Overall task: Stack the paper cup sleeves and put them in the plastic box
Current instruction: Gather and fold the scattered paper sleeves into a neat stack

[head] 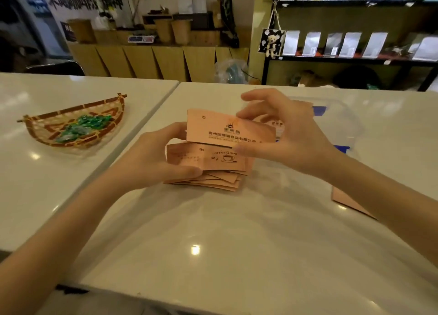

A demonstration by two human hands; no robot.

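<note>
A loose pile of flat pink-brown paper cup sleeves (pixel 213 170) lies on the white table in the middle. My left hand (pixel 151 158) grips the pile's left side, thumb on top. My right hand (pixel 284 134) pinches a single printed sleeve (pixel 225 131) by its top right edge and holds it upright just above the pile. Behind my right hand stands the clear plastic box (pixel 341 125) with blue clips, and a sleeve shows inside it. One more sleeve (pixel 348 202) lies flat on the table, partly hidden under my right forearm.
A woven bamboo basket (pixel 47 125) with green wrapped sweets sits on the neighbouring white table (pixel 71 191) at the left. A seam runs between the two tables. Shelves and a wooden counter stand behind the tables.
</note>
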